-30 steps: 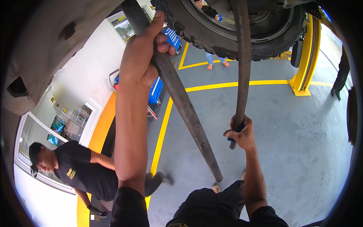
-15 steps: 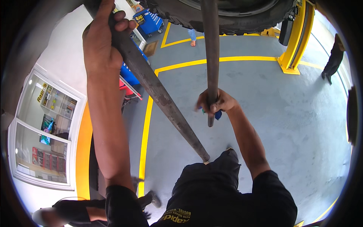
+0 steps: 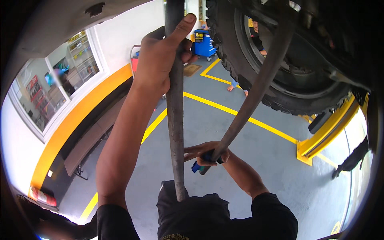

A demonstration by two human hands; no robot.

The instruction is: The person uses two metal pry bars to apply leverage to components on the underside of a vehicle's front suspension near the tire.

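My left hand is raised and wrapped around a long, worn grey metal pipe. This pipe runs from the top of the view down to my lap area. Lower and to the right, my right hand grips the bottom end of a second metal bar, which slants up toward the vehicle's underside. A small blue and dark object shows at that hand, beside the bar's end; its kind is unclear. Some fingers of the right hand stretch toward the first pipe, and whether they touch it I cannot tell.
A large knobby tire hangs overhead at right, near a yellow lift post. Along the left wall stand a bench and a fire extinguisher. A blue tool cabinet is far off. People stand at both sides and behind the tire.
My view has swung left and up, bringing the wheel, bench and extinguisher into sight. The left-hand pipe now stands nearly upright, and the right-hand bar slants instead of hanging straight.
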